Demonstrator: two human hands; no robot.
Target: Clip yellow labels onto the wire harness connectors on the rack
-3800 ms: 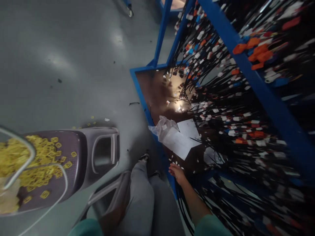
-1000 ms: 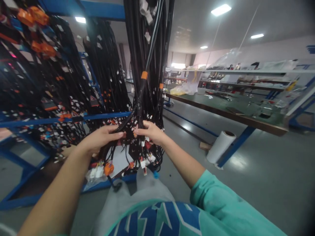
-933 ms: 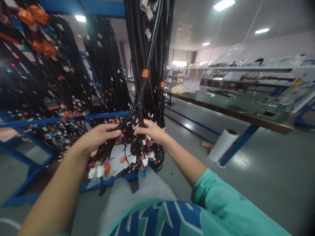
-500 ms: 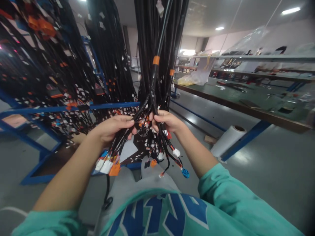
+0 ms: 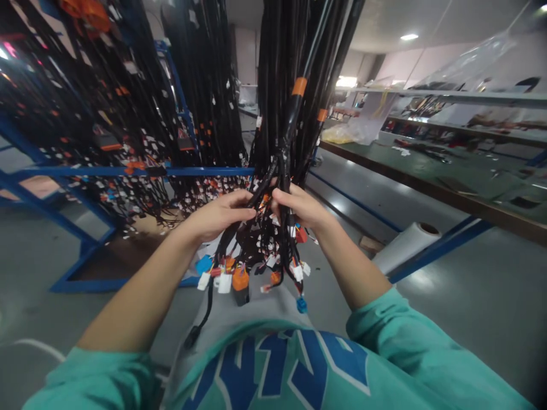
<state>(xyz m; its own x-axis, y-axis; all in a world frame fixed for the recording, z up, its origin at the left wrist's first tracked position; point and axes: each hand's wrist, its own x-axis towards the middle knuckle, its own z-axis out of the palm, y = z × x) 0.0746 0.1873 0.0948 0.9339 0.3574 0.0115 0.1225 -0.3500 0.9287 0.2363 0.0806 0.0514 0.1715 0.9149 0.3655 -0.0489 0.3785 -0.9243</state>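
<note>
A black wiring harness (image 5: 293,117) with an orange tape band (image 5: 299,86) hangs before me and splits into branches at chest height. My left hand (image 5: 224,213) is closed around the left branch, thumb on top. Around the right branch, the fingers of my right hand (image 5: 301,206) are closed, partly hidden behind the wires. Below my left hand dangle white connectors (image 5: 224,283), an orange connector (image 5: 240,279) and a light blue one (image 5: 204,264). A blue round connector (image 5: 301,305) and white plugs (image 5: 298,272) hang beneath my right hand.
Thick bundles of other harnesses (image 5: 205,85) hang behind and to the left, along a blue metal rack (image 5: 200,171). On the right stands a green-topped workbench (image 5: 427,165) with a plastic bag on it. A white film roll (image 5: 405,247) leans below the bench.
Both hands and the harness have shifted slightly, with the left hand nearer the right. The left branch's connectors now hang closer to the middle. The view has turned somewhat left.
</note>
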